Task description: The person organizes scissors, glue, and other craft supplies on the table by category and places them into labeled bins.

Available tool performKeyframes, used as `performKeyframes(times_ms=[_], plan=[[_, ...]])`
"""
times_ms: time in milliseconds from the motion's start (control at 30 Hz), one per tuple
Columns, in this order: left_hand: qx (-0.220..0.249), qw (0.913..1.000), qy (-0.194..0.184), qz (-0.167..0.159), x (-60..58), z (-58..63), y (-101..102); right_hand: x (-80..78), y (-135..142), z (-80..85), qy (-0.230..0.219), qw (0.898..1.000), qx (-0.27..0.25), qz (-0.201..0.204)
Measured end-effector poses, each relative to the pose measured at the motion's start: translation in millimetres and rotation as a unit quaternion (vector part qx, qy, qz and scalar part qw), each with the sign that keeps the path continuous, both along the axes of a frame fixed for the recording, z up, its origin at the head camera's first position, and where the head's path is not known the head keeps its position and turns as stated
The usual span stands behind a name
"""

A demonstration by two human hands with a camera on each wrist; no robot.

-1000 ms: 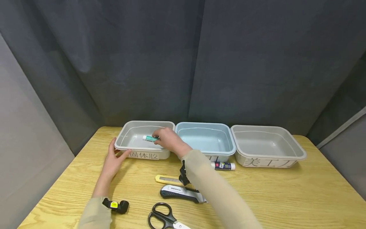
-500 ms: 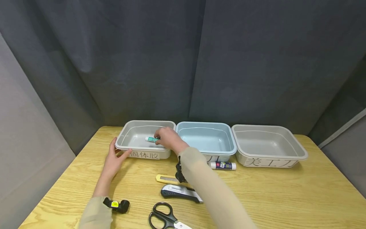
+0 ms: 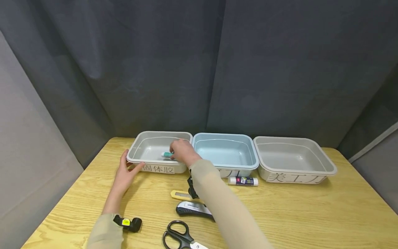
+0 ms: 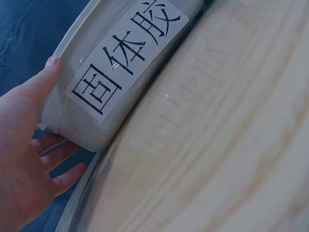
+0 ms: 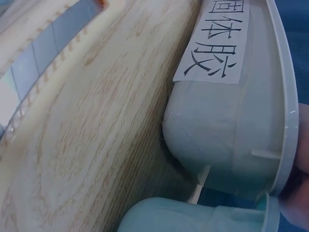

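Note:
At the left end of the row, my left hand [image 3: 123, 176] holds the corner of a grey plastic bin [image 3: 155, 133], thumb on its front and fingers at its left side. The bin's white label [image 4: 128, 55] shows in the left wrist view. Inside this bin, my right hand [image 3: 183, 151] pinches a small teal glue stick with a white end [image 3: 166, 155]; part of the stick is hidden by the fingers. Only a blurred edge of the right hand's fingers [image 5: 300, 193] appears in the right wrist view, behind the rim.
A blue bin [image 3: 224, 165] and another grey bin [image 3: 293, 171] continue the row. Before the blue bin lies a dark-blue glue stick [image 3: 243, 181]. Nearer are a yellow utility knife [image 3: 180, 195], a grey-black utility knife [image 3: 194, 210], partly under the right sleeve, and black-handled scissors [image 3: 178, 237].
My right hand has lowered the teal glue stick deeper into the left bin and shifted slightly right. The left hand keeps its hold on the bin.

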State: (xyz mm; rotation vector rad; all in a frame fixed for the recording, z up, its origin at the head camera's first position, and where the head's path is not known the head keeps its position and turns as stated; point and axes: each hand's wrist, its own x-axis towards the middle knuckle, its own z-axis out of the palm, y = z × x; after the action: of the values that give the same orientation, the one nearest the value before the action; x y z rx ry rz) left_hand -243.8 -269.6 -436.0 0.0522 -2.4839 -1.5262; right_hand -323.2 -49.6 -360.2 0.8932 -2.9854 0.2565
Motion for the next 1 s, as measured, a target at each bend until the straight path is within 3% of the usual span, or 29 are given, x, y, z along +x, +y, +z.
performKeyframes(times_ms=[233, 467, 767, 1000], plan=[[0.008, 0.9999, 0.01, -0.003, -1.2, 0.2, 1, -0.3, -1, 0.5, -0.01, 1.0, 0.004, -0.014], [0.006, 0.9999, 0.009, -0.006, -1.1, -0.1, 2, 1.8, 3, 1.9, 0.005, 1.0, 0.016, 0.002], [0.011, 0.9999, 0.008, -0.004, -2.3, 0.5, 2, 4.1, 11, 9.1, 0.001, 1.0, -0.015, 0.014], [0.004, 1.0, 0.004, -0.003, -3.5, -0.3, 1, 11.5, 21, 12.4, 0.024, 0.997, -0.059, 0.046]])
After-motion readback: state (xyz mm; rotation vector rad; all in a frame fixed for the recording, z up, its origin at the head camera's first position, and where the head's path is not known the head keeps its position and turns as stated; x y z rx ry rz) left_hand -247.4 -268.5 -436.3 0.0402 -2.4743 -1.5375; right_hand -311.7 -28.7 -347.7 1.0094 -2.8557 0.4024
